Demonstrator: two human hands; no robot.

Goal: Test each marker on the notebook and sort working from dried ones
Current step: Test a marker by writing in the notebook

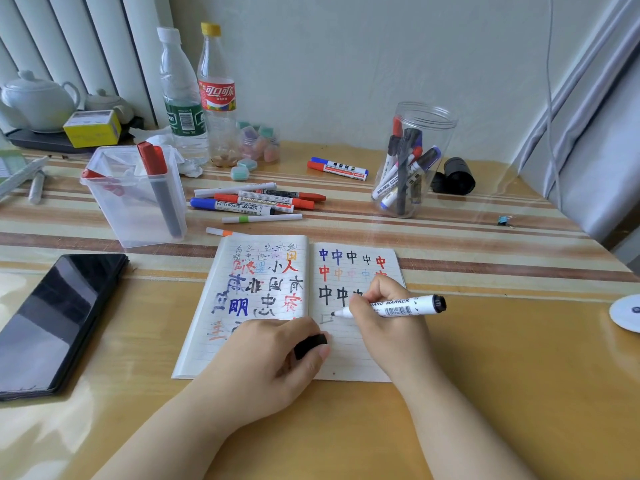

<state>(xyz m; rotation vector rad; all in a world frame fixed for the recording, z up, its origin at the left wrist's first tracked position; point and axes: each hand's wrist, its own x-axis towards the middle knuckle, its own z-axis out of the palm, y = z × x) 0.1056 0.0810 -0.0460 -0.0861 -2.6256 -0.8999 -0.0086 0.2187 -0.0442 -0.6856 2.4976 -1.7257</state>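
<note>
Mid-task, near the bench's front edge: the right hand grips a black marker, tip on the open notebook, its stroke faint; the left hand holds its cap; markers fill a round jar and square tub, while loose markers seemingly await testing.

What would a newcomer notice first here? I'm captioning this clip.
The open notebook at centre, full of coloured test characters. The right hand holds a marker, its tip on the right page, and the left hand grips a black cap. Behind lie loose markers.
</note>
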